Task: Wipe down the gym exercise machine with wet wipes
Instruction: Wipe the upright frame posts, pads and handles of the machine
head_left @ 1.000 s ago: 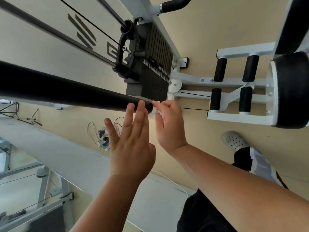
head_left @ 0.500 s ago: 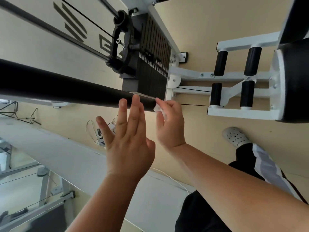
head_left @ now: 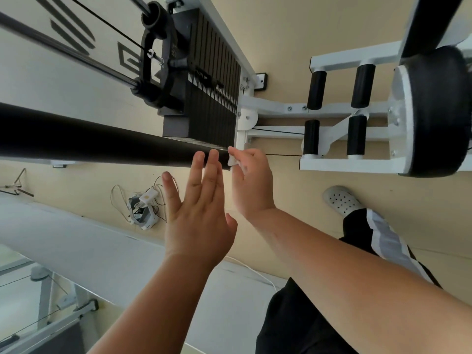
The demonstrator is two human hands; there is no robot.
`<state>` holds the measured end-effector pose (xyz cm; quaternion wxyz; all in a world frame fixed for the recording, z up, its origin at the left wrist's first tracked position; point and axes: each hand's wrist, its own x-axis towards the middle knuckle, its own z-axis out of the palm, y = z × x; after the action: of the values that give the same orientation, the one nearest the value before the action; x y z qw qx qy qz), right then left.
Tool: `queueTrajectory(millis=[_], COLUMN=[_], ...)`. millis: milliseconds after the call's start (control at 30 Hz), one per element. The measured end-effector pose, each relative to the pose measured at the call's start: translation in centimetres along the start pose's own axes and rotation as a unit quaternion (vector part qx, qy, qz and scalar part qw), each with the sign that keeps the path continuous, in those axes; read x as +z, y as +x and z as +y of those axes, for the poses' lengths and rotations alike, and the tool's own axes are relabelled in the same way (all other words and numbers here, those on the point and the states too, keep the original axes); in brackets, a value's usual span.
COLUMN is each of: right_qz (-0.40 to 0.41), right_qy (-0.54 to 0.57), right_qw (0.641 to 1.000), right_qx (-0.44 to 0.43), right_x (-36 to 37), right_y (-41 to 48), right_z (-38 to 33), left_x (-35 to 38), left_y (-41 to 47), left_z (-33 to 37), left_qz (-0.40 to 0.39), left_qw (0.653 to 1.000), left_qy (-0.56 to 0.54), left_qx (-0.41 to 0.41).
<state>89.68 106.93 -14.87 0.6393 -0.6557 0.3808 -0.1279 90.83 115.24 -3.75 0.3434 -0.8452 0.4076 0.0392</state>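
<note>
A thick black bar (head_left: 102, 143) of the gym machine runs from the left edge to the middle of the view. My right hand (head_left: 251, 185) pinches a small white wet wipe (head_left: 233, 160) against the bar's end. My left hand (head_left: 198, 215) is spread flat just below the bar, with its fingertips touching the bar's underside beside the wipe. Behind the bar stands the black weight stack (head_left: 212, 98) in the white frame (head_left: 344, 164).
Black foam rollers (head_left: 316, 90) and a round black seat pad (head_left: 436, 111) sit on the white frame at the right. A grey clog (head_left: 341, 200) on my foot stands on the beige floor. Loose cables and a small device (head_left: 144, 205) lie near a white ledge (head_left: 76, 238).
The view has shifted, so the machine sits a little higher and further left in frame. Both hands stay at the bar's end, the right one still pressing the wipe there.
</note>
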Motion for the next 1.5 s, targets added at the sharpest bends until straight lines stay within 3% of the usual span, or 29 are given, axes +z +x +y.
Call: queueTrajectory(millis=[100, 200, 300, 400, 533, 700, 900, 1200, 1333, 1500], right_qz=[0.000, -0.079, -0.077, -0.031, -0.042, -0.092, -0.147, -0.232, -0.194, -0.194], right_qy=[-0.030, -0.060, 0.049, 0.110, 0.131, 0.066, 0.037, 0.082, 0.062, 0.049], right_qw=[0.999, 0.986, 0.968, 0.963, 0.979, 0.993, 0.986, 0.939, 0.895, 0.875], right_qx=[0.023, 0.132, 0.233, 0.242, 0.152, -0.013, -0.072, -0.240, -0.397, -0.441], right_x=[0.0, 0.4, 1.2, 0.7, -1.4, -2.5, -3.7, -6.2, -5.8, -5.1], right_y=[1.1, 3.3, 4.0, 3.0, 0.8, 0.0, -1.3, -2.4, -2.0, -1.5], right_z=[2.6, 5.1, 5.3, 3.6, -1.0, -7.4, -14.2, -26.3, -30.5, -31.5], left_x=[0.4, 0.4, 0.3, -0.1, -1.8, -5.1, -9.9, -14.9, -16.8, -17.6], left_y=[0.1, 0.0, 0.0, -0.3, -1.1, -3.2, -6.2, -8.5, -8.2, -8.2], left_z=[-0.3, -0.7, -0.9, -1.0, -1.9, -4.8, -8.4, -12.3, -12.8, -13.0], left_qz=[0.003, 0.008, 0.013, 0.025, 0.074, 0.141, 0.213, 0.216, 0.203, 0.222], left_qw=[1.000, 1.000, 1.000, 0.999, 0.996, 0.984, 0.955, 0.909, 0.891, 0.858], left_qy=[-0.008, -0.012, -0.015, -0.027, -0.054, -0.050, -0.070, -0.134, -0.184, -0.249], left_qx=[0.002, 0.014, 0.015, 0.014, -0.019, -0.094, -0.193, -0.329, -0.363, -0.390])
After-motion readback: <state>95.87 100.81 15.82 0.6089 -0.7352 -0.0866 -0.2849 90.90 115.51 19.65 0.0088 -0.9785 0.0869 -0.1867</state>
